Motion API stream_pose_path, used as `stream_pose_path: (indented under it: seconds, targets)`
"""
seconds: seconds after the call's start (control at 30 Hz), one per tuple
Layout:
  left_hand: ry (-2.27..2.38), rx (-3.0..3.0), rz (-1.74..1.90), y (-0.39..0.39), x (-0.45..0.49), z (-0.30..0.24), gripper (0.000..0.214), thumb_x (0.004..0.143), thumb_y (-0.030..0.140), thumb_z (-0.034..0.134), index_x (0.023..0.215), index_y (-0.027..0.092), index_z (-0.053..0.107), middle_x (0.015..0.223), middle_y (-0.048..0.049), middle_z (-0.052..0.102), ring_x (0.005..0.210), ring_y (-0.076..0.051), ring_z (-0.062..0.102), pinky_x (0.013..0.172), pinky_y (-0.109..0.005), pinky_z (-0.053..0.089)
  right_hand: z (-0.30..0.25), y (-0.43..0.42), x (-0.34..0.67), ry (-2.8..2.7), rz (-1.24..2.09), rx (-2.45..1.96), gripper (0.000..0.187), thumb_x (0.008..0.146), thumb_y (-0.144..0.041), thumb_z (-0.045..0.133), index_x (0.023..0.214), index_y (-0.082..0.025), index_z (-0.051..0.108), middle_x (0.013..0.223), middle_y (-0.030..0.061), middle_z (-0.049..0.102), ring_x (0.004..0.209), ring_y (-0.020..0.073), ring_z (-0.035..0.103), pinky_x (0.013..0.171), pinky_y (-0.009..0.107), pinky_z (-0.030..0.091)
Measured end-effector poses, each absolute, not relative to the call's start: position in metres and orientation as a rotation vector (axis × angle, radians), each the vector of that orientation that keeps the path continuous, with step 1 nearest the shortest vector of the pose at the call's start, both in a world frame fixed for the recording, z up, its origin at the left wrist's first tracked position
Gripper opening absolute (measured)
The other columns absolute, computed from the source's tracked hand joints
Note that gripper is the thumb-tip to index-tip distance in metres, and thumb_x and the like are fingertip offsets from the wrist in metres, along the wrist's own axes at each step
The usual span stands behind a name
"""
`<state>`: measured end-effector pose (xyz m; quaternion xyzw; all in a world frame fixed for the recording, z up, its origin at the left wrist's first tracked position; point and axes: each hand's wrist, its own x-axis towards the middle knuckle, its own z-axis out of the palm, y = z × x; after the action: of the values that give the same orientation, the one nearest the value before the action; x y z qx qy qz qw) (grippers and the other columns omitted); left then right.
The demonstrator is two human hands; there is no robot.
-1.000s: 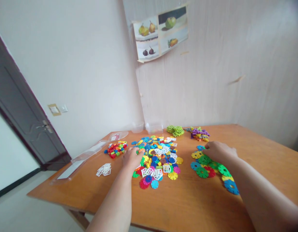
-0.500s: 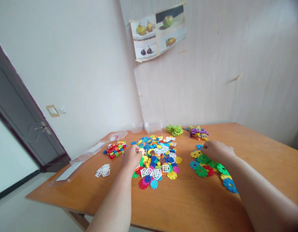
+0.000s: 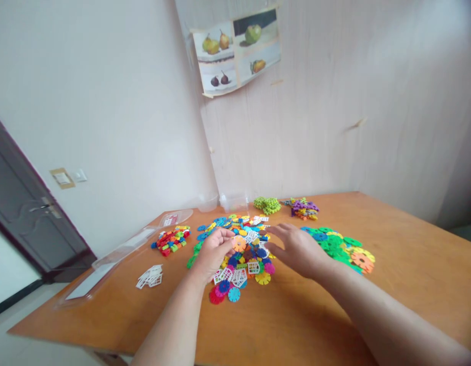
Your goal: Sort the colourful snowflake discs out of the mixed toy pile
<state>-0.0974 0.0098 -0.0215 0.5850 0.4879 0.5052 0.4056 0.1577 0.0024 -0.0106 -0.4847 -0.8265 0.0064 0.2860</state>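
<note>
My left hand [image 3: 216, 250] pinches an orange notched plastic disc [image 3: 239, 243] between thumb and fingers, over the left part of the mixed pile [image 3: 263, 277] of coloured discs. My right hand [image 3: 296, 249] hovers at the right side of that pile, fingers apart and palm down, with nothing seen in it. White lattice window pieces [image 3: 239, 277] lie on top of the mixed pile. Beyond my right wrist rests a second group of discs [image 3: 332, 246], mostly green, with an orange disc [image 3: 362, 262] and yellow ones at its right end.
Small red, yellow and green blocks [image 3: 171, 239] sit left of the pile, near white lattice pieces [image 3: 149, 276]. Green pieces [image 3: 266, 205] and purple pieces [image 3: 304, 208] lie at the back. Clear plastic containers [image 3: 234, 203] stand by the wall; clear packaging [image 3: 106, 269] lines the left edge.
My right hand has moved left from the disc group to the mixed pile. My left hand has lifted slightly with the orange disc. The camera view has turned a little to the right.
</note>
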Motion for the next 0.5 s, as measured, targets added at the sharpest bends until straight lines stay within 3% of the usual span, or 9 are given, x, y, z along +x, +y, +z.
stream_pose_path:
  seconds: [0.13,0.5]
  targets:
    - [1.054,1.487,1.110,-0.006,-0.082,-0.018,0.032,0.079,0.038,0.074,0.100,0.018,0.060,0.080,-0.0003,0.064,0.068,-0.012,0.060,0.067,-0.024,0.048,-0.019,-0.016,0.136,-2.332,0.044,-1.071,0.052,0.093,-0.050,0.056,0.135,-0.021,0.056,0.118,0.0116,0.068,0.108,0.0259,0.064,0.088,0.035,0.049]
    - [1.006,1.465,1.065,-0.007,-0.082,-0.017,0.039,0.080,0.042,0.074,0.107,0.017,0.061,0.086,-0.0047,0.070,0.070,-0.014,0.065,0.069,-0.027,0.050,-0.011,-0.014,0.140,-2.279,-0.048,-1.219,0.029,0.094,-0.043,0.053,0.109,-0.023,0.067,0.096,0.0060,0.071,0.091,0.0206,0.065,0.078,0.030,0.044]
